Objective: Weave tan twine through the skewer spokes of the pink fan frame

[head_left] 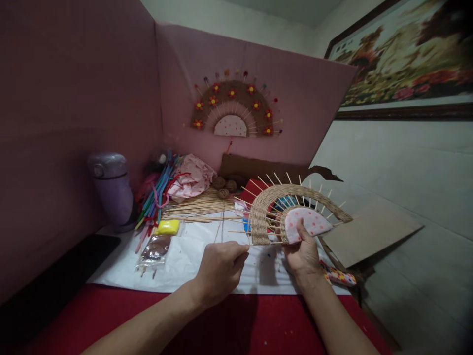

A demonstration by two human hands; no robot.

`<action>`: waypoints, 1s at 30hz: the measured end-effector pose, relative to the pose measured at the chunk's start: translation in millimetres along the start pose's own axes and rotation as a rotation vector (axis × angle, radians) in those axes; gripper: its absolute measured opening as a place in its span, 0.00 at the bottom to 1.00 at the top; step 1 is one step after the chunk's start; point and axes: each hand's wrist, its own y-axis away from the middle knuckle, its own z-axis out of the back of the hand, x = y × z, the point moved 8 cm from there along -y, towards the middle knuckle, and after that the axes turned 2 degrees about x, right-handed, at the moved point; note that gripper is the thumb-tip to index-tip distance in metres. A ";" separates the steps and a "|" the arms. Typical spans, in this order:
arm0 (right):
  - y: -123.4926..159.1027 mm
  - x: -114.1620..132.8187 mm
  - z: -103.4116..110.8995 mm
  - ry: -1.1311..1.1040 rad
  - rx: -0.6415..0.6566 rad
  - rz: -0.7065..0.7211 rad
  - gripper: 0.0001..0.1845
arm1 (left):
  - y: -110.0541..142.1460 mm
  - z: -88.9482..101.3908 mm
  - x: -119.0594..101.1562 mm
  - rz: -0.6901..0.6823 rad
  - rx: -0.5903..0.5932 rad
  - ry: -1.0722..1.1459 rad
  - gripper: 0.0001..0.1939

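Note:
A half-round woven fan (263, 217), made of brown twine wound between thin sticks, is held up over the white sheet. My right hand (305, 254) grips it at the polka-dot half-circle centre (312, 222), thumb in front and fingers hidden behind. The bare stick ends poke out past the curved woven band. At the fan's lower left corner, my left hand (223, 268) is closed in a pinch on a strand of twine (222, 219). That strand hangs down from the direction of the twine balls (222, 186) at the back.
A finished-looking fan with red flowers (231, 93) hangs on the pink board. A purple bottle (113, 192), pipe cleaners (157, 187), dotted cloth (192, 177), sticks (201, 207) and yellow clay packet (168, 227) stand or lie left and behind. A cardboard sheet (369, 231) is on the right.

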 end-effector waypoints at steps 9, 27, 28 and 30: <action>1.0 -1.3 -0.9 -0.025 0.004 -0.028 0.17 | 0.3 -0.7 0.2 0.006 0.004 0.011 0.10; 1.9 -0.7 -0.5 0.008 -0.012 -0.024 0.15 | 0.5 -2.4 -0.2 -0.017 0.000 0.024 0.10; 1.5 -0.9 -0.3 0.009 -0.010 -0.024 0.16 | 0.4 -2.9 -0.2 -0.016 0.006 0.019 0.10; 1.1 -0.6 0.2 0.020 -0.008 -0.019 0.16 | 0.4 -3.8 -0.4 -0.016 0.013 0.010 0.10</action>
